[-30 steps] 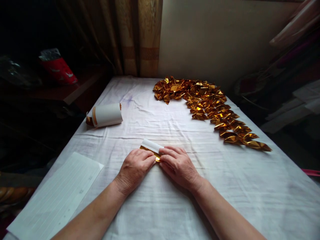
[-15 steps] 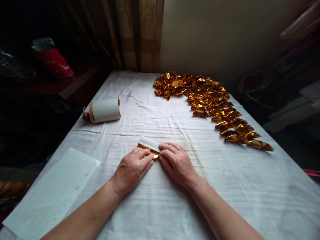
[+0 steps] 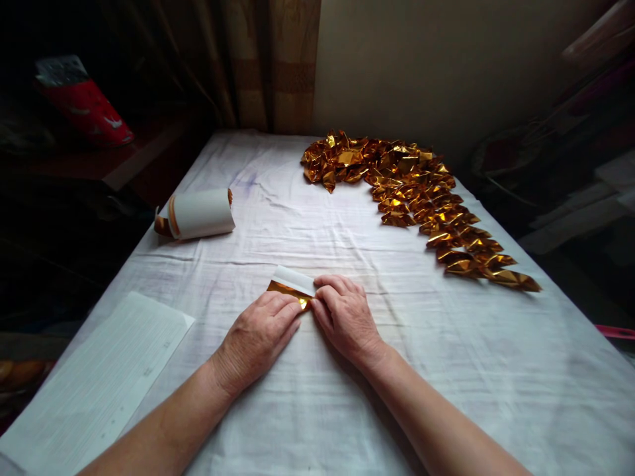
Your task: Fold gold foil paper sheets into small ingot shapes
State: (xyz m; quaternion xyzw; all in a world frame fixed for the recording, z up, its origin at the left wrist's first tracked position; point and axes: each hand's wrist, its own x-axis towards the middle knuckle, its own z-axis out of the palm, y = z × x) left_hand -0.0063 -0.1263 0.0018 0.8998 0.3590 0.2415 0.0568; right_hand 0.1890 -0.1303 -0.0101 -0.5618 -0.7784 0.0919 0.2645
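A small sheet of gold foil paper [image 3: 292,289], white on its far strip, lies on the cloth-covered table between my hands. Along its near edge, my left hand [image 3: 262,325] presses down with fingers and thumb closed on the paper. From the other side, my right hand [image 3: 346,311] grips the sheet's right end, its fingers bent together. Part of the near edge is hidden under the fingers. To the far right lies a pile of folded gold foil pieces [image 3: 407,178], trailing toward me in overlapping rows.
A white paper roll [image 3: 203,215] with gold foil inside lies at the far left. Printed white paper [image 3: 99,383] rests beside my left forearm. Left of the table, a red container [image 3: 89,109] stands tilted in view on a dark wooden surface [image 3: 139,152].
The whole view has shifted slightly, so things sit a little higher and further left. Both hands stay on the foil paper, with only small finger movement.
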